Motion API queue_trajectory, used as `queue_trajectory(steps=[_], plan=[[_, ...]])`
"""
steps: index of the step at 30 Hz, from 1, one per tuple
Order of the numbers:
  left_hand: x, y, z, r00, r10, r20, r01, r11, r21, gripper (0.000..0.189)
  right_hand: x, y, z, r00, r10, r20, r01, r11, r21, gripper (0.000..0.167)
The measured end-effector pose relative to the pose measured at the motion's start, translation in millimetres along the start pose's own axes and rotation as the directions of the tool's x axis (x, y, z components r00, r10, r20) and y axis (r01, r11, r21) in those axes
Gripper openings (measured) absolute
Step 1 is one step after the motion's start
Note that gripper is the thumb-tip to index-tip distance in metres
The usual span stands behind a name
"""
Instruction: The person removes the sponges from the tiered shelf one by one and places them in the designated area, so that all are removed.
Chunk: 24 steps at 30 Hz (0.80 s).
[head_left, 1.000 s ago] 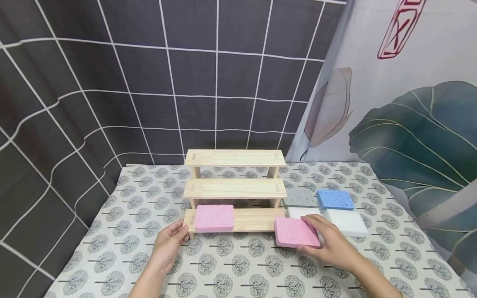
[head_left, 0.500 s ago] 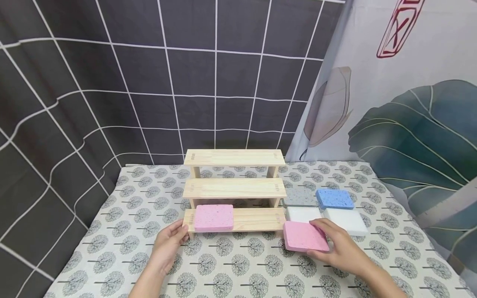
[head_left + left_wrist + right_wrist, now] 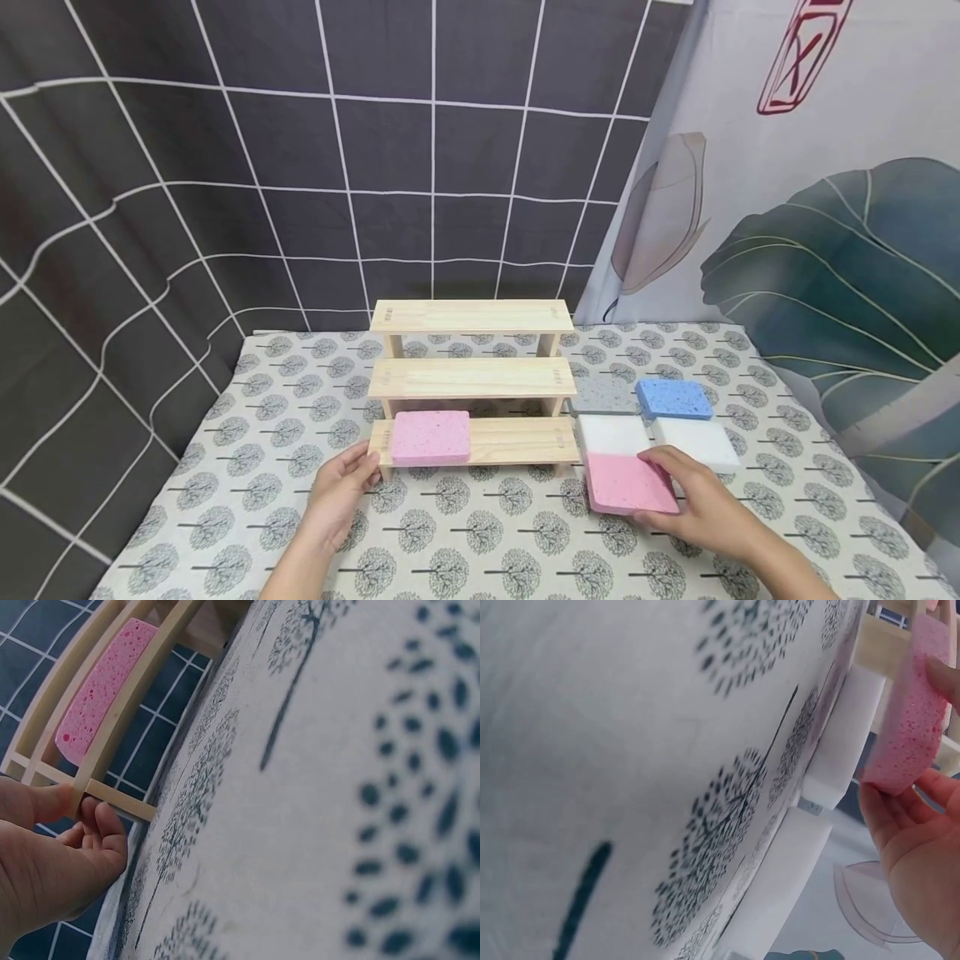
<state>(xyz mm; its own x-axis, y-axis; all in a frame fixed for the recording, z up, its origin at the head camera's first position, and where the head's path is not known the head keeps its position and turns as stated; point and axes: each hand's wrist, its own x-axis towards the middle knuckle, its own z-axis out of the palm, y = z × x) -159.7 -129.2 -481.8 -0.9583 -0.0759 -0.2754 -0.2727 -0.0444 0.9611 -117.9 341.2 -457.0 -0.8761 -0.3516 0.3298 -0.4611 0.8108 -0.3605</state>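
My right hand (image 3: 701, 504) grips a pink sponge (image 3: 630, 485) by its right end, in front of the white sponges. In the right wrist view thumb and fingers hold this sponge (image 3: 915, 712) from both sides, above the cloth. With the left hand (image 3: 341, 492) I pinch the front left corner of a three-tier wooden shelf (image 3: 517, 442); in the left wrist view the thumb lies on top and the fingers curl below the board. Another pink sponge (image 3: 431, 437) lies flat at the left of the lowest tier.
Right of the shelf lie a grey sponge (image 3: 603, 396), a blue sponge (image 3: 673, 399), and two white sponges, one white sponge (image 3: 615, 435) partly behind the held one and another white sponge (image 3: 697, 444) beside it. A dark grid curtain (image 3: 480, 225) hangs behind the tree-print tablecloth (image 3: 450, 542).
The right hand has moved the pink sponge rightward and slightly toward me, away from the lowest tier's right end, uncovering it. The left hand stays at the shelf corner.
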Motion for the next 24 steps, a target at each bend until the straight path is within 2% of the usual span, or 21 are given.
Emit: queue_trajectory(steps=[8, 16, 24], plan=[[0.2, -1.8, -0.2, 1.0, -0.012, -0.002, 0.012, 1.0, 0.008, 0.051, -2.9, 4.1, 1.6, 0.995, 0.039, 0.095, -0.035, 0.999, -0.036, 0.075], [-0.4, -0.8, 0.0, 1.0, -0.008, -0.003, 0.008, 1.0, 0.021, 0.05, -3.1, 6.6, 1.5, 0.984, 0.06, 0.169, -0.055, 0.998, -0.038, 0.087], [0.3, 0.4, -0.5, 1.0, 0.002, 0.008, -0.002, 1.0, 0.015, 0.05, -3.4, 4.9, -0.5, 0.984, 0.043, 0.17, -0.035, 0.998, -0.052, 0.095]])
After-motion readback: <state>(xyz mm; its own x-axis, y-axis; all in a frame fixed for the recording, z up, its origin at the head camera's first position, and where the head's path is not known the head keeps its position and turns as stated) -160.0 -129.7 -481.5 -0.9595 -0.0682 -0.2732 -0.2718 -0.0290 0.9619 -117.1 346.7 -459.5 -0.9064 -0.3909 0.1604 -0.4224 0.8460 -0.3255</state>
